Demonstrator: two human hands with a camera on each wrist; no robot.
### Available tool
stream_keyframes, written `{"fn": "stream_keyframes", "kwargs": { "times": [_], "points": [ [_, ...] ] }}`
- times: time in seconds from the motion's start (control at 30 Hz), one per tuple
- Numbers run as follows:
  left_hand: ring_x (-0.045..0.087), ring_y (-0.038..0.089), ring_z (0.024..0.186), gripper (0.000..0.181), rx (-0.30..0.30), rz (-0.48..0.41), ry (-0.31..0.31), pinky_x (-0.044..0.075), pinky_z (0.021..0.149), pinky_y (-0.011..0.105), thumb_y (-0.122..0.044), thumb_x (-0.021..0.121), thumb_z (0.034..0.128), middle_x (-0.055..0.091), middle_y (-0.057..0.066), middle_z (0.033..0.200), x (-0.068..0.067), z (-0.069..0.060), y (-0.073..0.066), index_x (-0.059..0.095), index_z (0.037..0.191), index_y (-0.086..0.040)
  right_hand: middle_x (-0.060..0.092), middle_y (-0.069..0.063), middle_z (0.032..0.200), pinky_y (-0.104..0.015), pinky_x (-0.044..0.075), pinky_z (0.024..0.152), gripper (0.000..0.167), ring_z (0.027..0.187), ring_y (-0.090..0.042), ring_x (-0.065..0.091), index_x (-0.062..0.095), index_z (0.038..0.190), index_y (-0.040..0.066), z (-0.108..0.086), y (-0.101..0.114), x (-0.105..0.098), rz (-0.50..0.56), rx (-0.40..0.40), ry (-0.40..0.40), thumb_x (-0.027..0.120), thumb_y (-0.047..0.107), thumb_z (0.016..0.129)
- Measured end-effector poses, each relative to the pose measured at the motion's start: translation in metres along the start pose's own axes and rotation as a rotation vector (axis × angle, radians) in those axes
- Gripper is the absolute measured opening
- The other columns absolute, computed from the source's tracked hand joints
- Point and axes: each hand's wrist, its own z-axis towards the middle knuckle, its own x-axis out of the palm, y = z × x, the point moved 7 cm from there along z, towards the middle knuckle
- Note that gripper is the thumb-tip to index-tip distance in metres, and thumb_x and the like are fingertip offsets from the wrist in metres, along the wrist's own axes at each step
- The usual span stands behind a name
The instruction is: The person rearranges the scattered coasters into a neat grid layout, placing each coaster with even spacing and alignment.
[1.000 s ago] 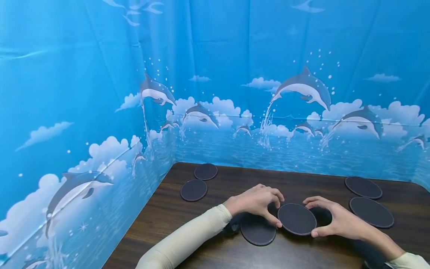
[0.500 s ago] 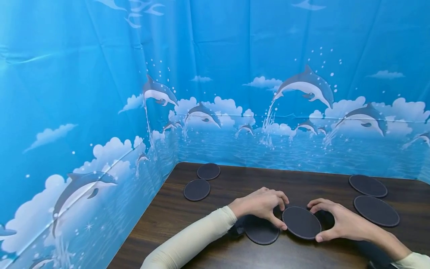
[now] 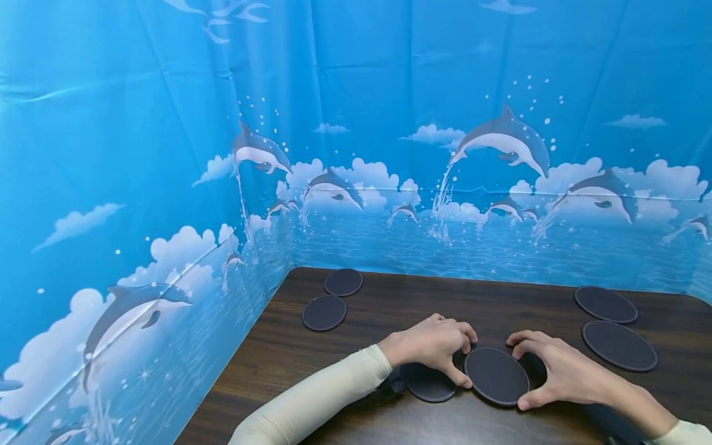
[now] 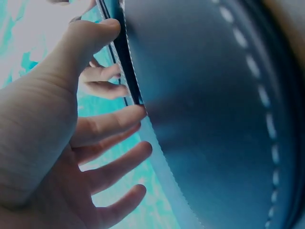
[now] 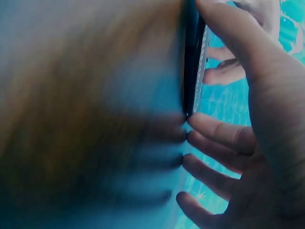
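Note:
A round dark coaster [image 3: 497, 376] with a stitched rim lies between my two hands. My left hand [image 3: 432, 346] holds its left edge, thumb at the near side and fingers curved toward the far side. From the opposite edge my right hand [image 3: 567, 372] grips it the same way. In the right wrist view the coaster [image 5: 193, 62] shows edge-on between thumb and fingertips. A second coaster [image 3: 427, 384] lies partly hidden under my left hand; its stitched surface [image 4: 205, 95] fills much of the left wrist view.
On the dark wooden table [image 3: 267, 371], two coasters lie at the back left, a far one [image 3: 343, 282] and a nearer one [image 3: 324, 313]. At the right lie another far one [image 3: 606, 304] and a nearer one [image 3: 620, 345]. A dolphin-print curtain [image 3: 356, 123] stands behind and at the left.
The middle coaster has shifted slightly toward me, with both hands staying at its edges. The other coasters have kept their places; the head view has swayed a little.

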Motion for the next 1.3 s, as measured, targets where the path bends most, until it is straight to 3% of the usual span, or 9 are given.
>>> {"fn": "stream_keyframes", "kwargs": {
  "times": [0.27, 0.67, 1.3],
  "points": [
    [0.050, 0.003, 0.119, 0.047, -0.033, 0.067, 0.010, 0.037, 0.099, 0.031, -0.071, 0.070, 0.0829, 0.049, -0.019, 0.141, -0.003, -0.003, -0.003, 0.073, 0.112, -0.034, 0.057, -0.004, 0.132, -0.058, 0.047, 0.082, 0.069, 0.114, -0.033, 0.058, 0.066, 0.105, 0.026, 0.005, 0.006, 0.000, -0.107, 0.068, 0.013, 0.078, 0.080, 0.064],
    [0.050, 0.003, 0.116, 0.051, -0.048, 0.153, 0.059, 0.039, 0.097, 0.031, -0.076, 0.068, 0.0807, 0.048, -0.020, 0.140, -0.003, -0.003, -0.011, 0.072, 0.111, -0.035, 0.057, -0.007, 0.132, -0.061, 0.047, 0.082, 0.068, 0.115, -0.037, 0.057, 0.067, 0.104, 0.027, 0.005, 0.012, 0.002, -0.106, 0.081, 0.069, 0.077, 0.081, 0.064],
    [0.049, 0.001, 0.118, 0.052, -0.063, 0.160, 0.082, 0.037, 0.100, 0.030, -0.075, 0.069, 0.0802, 0.048, -0.022, 0.139, -0.003, -0.003, -0.011, 0.072, 0.113, -0.035, 0.057, -0.007, 0.131, -0.061, 0.048, 0.081, 0.068, 0.112, -0.036, 0.059, 0.068, 0.103, 0.026, 0.003, 0.016, 0.004, -0.112, 0.083, 0.080, 0.076, 0.082, 0.064]
  ]
}}
